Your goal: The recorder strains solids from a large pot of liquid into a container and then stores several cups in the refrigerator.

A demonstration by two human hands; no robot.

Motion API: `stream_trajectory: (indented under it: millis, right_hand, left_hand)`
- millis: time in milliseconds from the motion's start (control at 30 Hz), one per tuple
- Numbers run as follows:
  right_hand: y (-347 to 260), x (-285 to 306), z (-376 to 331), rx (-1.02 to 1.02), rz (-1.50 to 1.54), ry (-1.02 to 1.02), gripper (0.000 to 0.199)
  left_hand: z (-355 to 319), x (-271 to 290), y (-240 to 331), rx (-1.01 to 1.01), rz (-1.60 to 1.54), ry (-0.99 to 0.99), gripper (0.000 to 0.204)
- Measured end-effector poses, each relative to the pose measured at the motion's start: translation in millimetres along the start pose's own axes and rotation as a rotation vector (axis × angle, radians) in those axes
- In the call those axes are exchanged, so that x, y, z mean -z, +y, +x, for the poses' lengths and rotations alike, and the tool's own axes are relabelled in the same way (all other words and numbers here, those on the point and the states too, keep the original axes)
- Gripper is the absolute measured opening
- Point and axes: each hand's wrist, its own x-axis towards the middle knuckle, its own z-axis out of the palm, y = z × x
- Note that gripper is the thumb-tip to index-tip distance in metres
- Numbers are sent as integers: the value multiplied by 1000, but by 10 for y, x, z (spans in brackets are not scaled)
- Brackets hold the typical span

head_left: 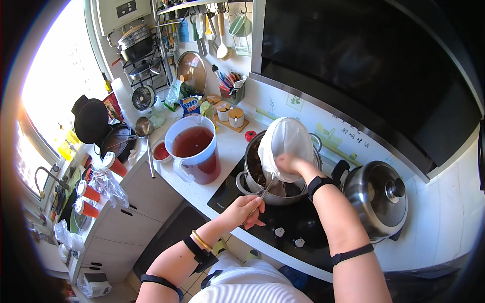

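A white cloth strainer bag (289, 135) is held up over a steel pot (280, 200) on the cooktop. My left hand (249, 209) is closed around the bag's thin metal handle (267, 188), just in front of the pot's near rim. My right hand (292, 164) is at the side of the bag and closed on its cloth; part of its fingers is hidden by the fabric. Dark wet contents show inside the pot at the left, below the bag. To the left of the pot stands a clear pitcher (206, 164) of reddish-brown liquid.
A lidded steel pot (376, 199) stands at the right of the black cooktop (283, 227). A ladle (145, 130) and a small bowl (161, 150) of red liquid lie left of the pitcher. Lidded jars (236, 117) and a small fan (145, 98) stand behind. The range hood (364, 55) overhangs.
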Motion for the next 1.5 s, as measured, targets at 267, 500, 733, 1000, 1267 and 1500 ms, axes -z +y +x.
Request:
stream_trajectory:
  millis: [267,500,733,1000,1267,1500]
  right_hand:
    - [-84,239,-137,88,21,151,40]
    - [-463,774,-759,366,346,831,11]
    - [259,430,-906,-66,315,914,28]
    - [259,71,-442,133,817,645,68]
    - [336,80,-260,-56,492,380,37]
    - [265,-109,-340,225,532,302,46]
  left_hand:
    - [-67,40,98,-19,34,-7,36]
    - [-149,159,297,-82,-128,-38,36]
    - [-216,143,749,-181,-133,-55,33]
    - [-352,208,1009,-159,-133,-129,32]
    - [-320,147,811,-127,-85,-62,33]
    - [-390,174,722,-87,-67,-26,33]
